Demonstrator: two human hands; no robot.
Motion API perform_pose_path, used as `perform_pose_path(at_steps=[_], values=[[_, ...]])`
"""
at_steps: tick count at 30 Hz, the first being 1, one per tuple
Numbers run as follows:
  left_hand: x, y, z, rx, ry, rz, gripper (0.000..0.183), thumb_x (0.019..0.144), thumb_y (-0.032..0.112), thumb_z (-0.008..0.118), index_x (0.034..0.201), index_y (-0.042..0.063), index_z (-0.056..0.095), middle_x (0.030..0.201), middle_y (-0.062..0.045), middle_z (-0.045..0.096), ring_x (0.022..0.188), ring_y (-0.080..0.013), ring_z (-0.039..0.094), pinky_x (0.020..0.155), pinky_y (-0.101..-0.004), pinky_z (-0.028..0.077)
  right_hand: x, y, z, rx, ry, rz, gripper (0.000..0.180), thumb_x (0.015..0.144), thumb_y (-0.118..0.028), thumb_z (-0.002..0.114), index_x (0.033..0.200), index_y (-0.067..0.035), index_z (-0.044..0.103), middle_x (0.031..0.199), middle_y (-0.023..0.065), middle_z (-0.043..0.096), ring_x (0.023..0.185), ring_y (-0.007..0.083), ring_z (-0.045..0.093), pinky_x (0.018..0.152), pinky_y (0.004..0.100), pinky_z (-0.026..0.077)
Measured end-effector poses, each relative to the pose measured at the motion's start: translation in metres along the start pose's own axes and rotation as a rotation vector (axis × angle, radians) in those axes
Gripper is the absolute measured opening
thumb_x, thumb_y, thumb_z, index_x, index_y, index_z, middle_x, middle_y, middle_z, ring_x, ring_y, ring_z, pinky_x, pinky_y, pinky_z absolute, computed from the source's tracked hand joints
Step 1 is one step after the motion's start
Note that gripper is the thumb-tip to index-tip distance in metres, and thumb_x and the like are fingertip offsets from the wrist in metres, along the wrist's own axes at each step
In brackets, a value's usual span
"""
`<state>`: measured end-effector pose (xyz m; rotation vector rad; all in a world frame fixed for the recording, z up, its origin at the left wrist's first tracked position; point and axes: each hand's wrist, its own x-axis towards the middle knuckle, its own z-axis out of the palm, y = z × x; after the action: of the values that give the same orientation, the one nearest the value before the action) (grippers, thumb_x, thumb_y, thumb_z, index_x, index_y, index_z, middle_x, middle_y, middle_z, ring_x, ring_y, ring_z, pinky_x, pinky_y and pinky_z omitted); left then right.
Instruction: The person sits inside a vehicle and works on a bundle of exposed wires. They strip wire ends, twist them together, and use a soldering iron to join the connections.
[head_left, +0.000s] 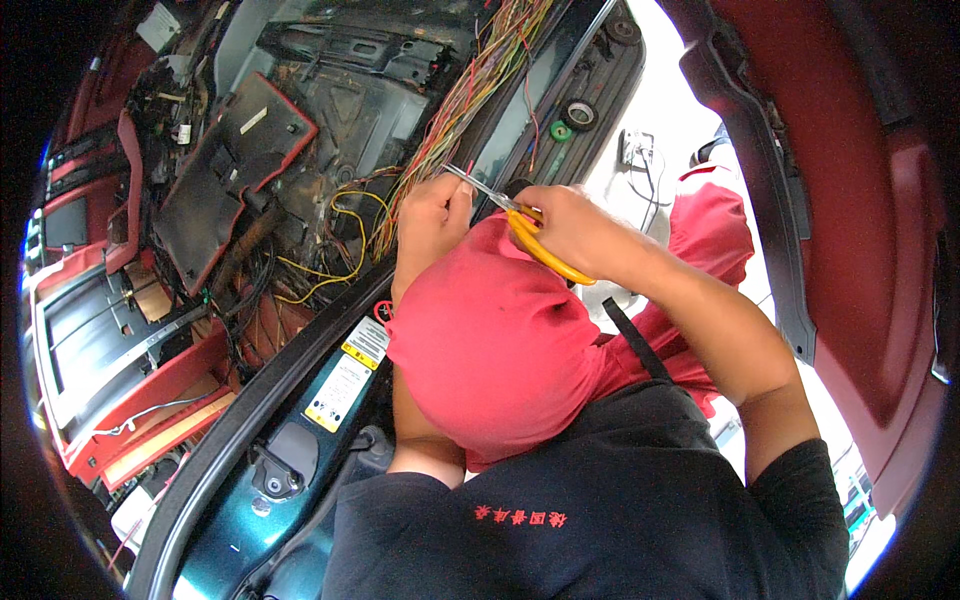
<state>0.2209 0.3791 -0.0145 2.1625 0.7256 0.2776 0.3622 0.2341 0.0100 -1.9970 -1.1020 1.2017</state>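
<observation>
My right hand (566, 221) is closed around the yellow handles of what look like long-nose pliers (534, 232). The slim metal jaws reach left across the fingertips of my left hand (435, 214). That hand is pinched shut over the door sill, and a short end of red wire (470, 168) stands up at its fingertips, beside the jaws. My left fingers partly hide how the jaws meet the wire. Just beyond the left hand runs a thick loose bundle of multicoloured wires (457, 112), lying along the inside of the sill. My raised red-trousered knee (487, 337) covers part of the left forearm.
Stripped car floor (367, 120) lies left, with a loose yellow wire (352, 214) and a dark panel (232, 172). Tape rolls (580, 114) sit on the running board (600, 75). A power strip (637, 150) lies on the ground. The open red door (862, 262) stands at right.
</observation>
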Motion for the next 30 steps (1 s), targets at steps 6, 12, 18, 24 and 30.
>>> perform_pose_path(at_steps=[6, 12, 18, 24, 30], values=[[-0.006, 0.005, -0.015, -0.828, -0.24, -0.342, 0.027, 0.091, 0.024, 0.055, 0.073, 0.004, 0.055, 0.065, 0.003, 0.044, 0.059, -0.0073, 0.032, 0.056, -0.0266, 0.025, 0.002, 0.039, 0.016, 0.094, 0.206, -0.411, 0.029, 0.084, -0.01, 0.067, 0.112, 0.0, 0.065, 0.092, 0.021, 0.066, 0.08, 0.0337, 0.064, 0.071, 0.0378, 0.052], [-0.008, -0.019, 0.005, -1.204, -0.169, -0.22, 0.027, 0.095, 0.022, 0.055, 0.074, 0.009, 0.044, 0.064, 0.003, 0.044, 0.06, -0.0037, 0.035, 0.053, -0.0248, 0.027, 0.006, 0.038, 0.044, 0.429, 0.169, -0.21, 0.032, 0.082, -0.013, 0.069, 0.112, -0.002, 0.066, 0.091, 0.0165, 0.068, 0.083, 0.0237, 0.066, 0.075, 0.0351, 0.051], [-0.007, -0.012, 0.012, -0.989, -0.149, -0.41, 0.032, 0.088, 0.008, 0.07, 0.072, 0.014, 0.044, 0.065, 0.01, 0.039, 0.061, -0.0006, 0.033, 0.054, -0.0208, 0.028, 0.003, 0.043, 0.063, 0.739, 0.071, -0.109, 0.034, 0.079, -0.013, 0.071, 0.11, 0.001, 0.066, 0.089, 0.007, 0.062, 0.082, 0.014, 0.06, 0.075, 0.0286, 0.048], [-0.006, -0.014, 0.023, -0.942, -0.1, -0.457, 0.026, 0.088, 0.009, 0.071, 0.073, 0.012, 0.05, 0.066, 0.01, 0.044, 0.06, -0.0004, 0.035, 0.053, -0.0212, 0.028, -0.008, 0.031, 0.053, 0.859, -0.005, 0.06, 0.035, 0.079, -0.015, 0.071, 0.108, 0.003, 0.066, 0.092, 0.0069, 0.062, 0.082, 0.0122, 0.058, 0.072, 0.0276, 0.047], [-0.004, -0.008, 0.023, -1.002, -0.132, -0.519, 0.024, 0.088, 0.01, 0.071, 0.074, 0.011, 0.051, 0.068, 0.009, 0.047, 0.062, 0.0, 0.037, 0.054, -0.0208, 0.029, -0.01, 0.034, 0.064, 0.908, 0.078, 0.076, 0.037, 0.079, -0.018, 0.072, 0.11, 0.002, 0.066, 0.088, 0.006, 0.063, 0.078, 0.0125, 0.058, 0.071, 0.0265, 0.047]])
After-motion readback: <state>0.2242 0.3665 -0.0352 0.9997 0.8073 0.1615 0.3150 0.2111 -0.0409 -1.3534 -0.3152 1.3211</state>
